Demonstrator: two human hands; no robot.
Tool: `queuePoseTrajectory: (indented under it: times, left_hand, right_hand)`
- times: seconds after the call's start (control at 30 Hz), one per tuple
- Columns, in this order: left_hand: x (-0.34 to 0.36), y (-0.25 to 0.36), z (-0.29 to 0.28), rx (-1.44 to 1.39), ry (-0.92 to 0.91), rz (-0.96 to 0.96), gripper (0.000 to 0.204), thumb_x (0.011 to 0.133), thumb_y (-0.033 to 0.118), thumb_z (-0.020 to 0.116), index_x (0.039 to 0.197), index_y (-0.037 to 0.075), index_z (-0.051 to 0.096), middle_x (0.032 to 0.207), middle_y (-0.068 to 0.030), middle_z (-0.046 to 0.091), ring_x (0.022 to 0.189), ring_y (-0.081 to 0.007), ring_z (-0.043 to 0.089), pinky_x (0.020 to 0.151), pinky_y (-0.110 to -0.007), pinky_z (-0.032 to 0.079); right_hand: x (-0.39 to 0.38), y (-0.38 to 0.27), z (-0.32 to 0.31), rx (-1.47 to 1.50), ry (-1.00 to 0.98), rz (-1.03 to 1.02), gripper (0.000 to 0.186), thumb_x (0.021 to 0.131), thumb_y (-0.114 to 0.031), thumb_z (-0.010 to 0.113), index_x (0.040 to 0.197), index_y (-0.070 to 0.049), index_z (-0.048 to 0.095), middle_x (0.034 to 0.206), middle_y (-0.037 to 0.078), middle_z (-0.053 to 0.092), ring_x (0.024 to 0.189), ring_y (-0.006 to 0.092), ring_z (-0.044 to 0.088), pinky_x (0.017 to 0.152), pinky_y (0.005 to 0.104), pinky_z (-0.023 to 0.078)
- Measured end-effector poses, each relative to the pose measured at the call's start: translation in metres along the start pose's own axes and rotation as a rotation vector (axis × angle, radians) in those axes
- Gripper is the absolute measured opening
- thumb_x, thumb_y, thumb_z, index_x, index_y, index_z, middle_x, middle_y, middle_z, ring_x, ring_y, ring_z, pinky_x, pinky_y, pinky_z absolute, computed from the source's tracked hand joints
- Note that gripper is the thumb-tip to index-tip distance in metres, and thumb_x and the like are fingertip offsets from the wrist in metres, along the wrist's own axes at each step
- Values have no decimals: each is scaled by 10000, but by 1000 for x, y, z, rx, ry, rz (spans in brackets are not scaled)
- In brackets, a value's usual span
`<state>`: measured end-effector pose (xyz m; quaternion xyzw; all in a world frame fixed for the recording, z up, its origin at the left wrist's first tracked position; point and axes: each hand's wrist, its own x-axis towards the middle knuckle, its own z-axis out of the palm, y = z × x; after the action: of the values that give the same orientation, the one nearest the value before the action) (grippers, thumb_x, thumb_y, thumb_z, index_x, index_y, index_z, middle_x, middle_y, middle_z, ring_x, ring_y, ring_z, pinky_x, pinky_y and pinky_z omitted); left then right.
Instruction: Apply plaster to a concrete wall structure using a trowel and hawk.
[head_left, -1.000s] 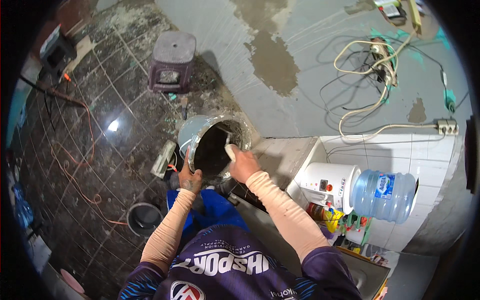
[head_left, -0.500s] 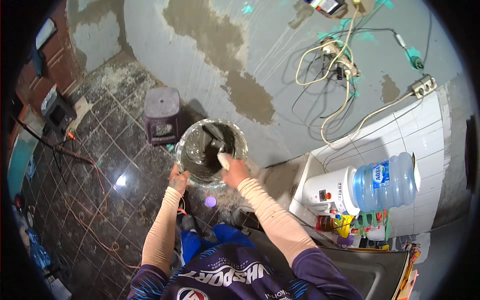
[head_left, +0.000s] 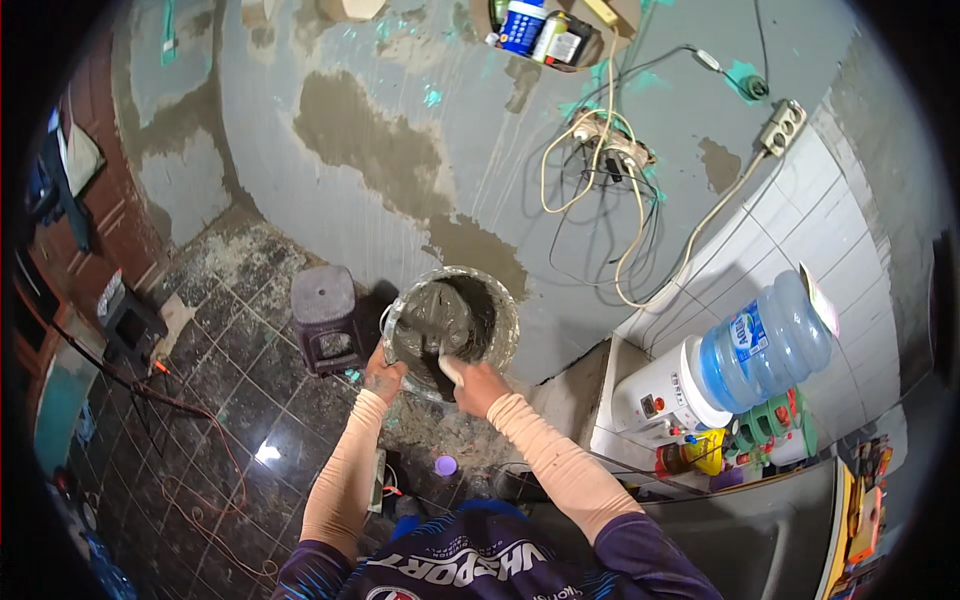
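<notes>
My left hand [head_left: 382, 376] is closed on the near left rim of a round, mortar-smeared bucket [head_left: 512, 335]. Wet grey mortar [head_left: 438, 308] sits inside it. In my right hand [head_left: 482, 388], at the bucket's near right side, is the pale handle of a trowel [head_left: 451, 371]. The handle points into the bucket. Mortar covers the tool's far end, so its blade cannot be made out clearly.
A dusty plastic stool [head_left: 326, 294] stands left of the bucket, before a patched grey wall [head_left: 330, 210]. Cables [head_left: 640, 225] hang on the wall. At right stands a water dispenser [head_left: 655, 385] with a blue bottle [head_left: 755, 345]. A purple cup-like object [head_left: 446, 466] lies on the floor.
The trowel's dark blade, visible inside the bucket before, is now covered by a mound of mortar. Both hands keep their grips. The whole view has shifted.
</notes>
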<state>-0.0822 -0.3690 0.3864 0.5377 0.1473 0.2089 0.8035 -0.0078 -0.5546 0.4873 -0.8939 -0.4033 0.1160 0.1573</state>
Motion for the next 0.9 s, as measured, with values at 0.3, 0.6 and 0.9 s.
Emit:
queuePoseTrajectory:
  times: [0.3, 0.6, 0.9]
  left_hand:
    - [8, 29, 11, 167, -32, 35, 595, 724, -76, 457, 1303, 57, 490, 1084, 3, 598, 877, -111, 533, 759, -188, 407]
    - [30, 44, 17, 138, -69, 5, 626, 727, -78, 450, 1341, 47, 451, 1163, -27, 592, 1010, -141, 532, 873, -228, 401]
    - [49, 68, 35, 80, -298, 368, 497, 745, -56, 489, 1237, 9, 514, 1172, -27, 577, 1079, -158, 516, 946, -286, 389]
  right_hand:
    - [-14, 43, -46, 101, 272, -97, 498, 736, -122, 600, 1229, -94, 540, 972, 235, 643, 880, 398, 620, 830, 451, 502]
    - [-30, 30, -42, 81, 26, -55, 507, 722, -103, 579, 1228, -98, 554, 989, 209, 653, 919, 398, 613, 912, 442, 462]
    - [-10, 34, -53, 146, 403, -35, 476, 731, -109, 601, 1203, -105, 547, 936, 286, 628, 832, 448, 612, 806, 486, 505]
